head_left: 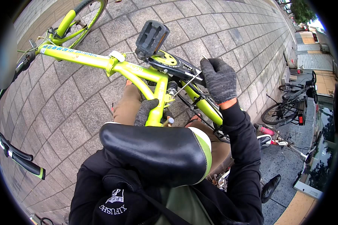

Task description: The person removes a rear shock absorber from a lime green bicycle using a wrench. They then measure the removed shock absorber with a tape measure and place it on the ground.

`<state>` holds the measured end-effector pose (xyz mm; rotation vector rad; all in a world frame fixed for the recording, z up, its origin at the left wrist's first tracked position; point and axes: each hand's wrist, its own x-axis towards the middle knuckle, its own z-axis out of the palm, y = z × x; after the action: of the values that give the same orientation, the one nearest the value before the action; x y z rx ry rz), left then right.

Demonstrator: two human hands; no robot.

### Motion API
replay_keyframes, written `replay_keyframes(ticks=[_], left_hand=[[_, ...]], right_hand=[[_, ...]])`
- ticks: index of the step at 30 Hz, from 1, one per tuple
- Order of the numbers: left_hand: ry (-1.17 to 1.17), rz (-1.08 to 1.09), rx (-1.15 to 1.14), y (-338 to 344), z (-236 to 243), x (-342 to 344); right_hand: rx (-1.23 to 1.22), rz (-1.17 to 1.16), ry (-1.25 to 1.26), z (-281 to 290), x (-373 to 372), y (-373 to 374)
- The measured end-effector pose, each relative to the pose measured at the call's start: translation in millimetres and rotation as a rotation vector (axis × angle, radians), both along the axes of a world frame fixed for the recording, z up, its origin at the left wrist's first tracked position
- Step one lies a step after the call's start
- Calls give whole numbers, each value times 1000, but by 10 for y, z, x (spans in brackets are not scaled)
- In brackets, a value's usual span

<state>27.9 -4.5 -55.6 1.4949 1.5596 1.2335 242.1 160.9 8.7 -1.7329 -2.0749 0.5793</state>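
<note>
A lime-green bicycle frame (130,72) stretches in front of me, its black saddle (154,152) close to my body. My left hand (143,112), in a dark grey knit glove, is wrapped round the seat tube just ahead of the saddle. Gloved the same way, my right hand (218,79) is closed on a thin metal rod tool (187,85), possibly a hex key. The rod slants down to the frame beside a coil spring shock (172,87); what its tip meets is too small to tell. A black chain guard (182,66) and black pedal (151,39) lie beyond.
The front wheel (87,22) is at the far left, with handlebar grips (24,159) along the left edge. Grey paving (79,108) surrounds the bike. To the right are parked bicycles (289,103), a pink bottle (266,130) and a loose black saddle (270,187).
</note>
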Motion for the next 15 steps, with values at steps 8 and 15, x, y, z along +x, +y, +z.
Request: replay_keyframes(ticks=[8,15], left_hand=[[-119,-49,-30,-71,147,111],[-232,-42,-85,-110,215,58]], right_hand=[[-111,518,136,200,75,269],[253,516,86,-24,106,117]])
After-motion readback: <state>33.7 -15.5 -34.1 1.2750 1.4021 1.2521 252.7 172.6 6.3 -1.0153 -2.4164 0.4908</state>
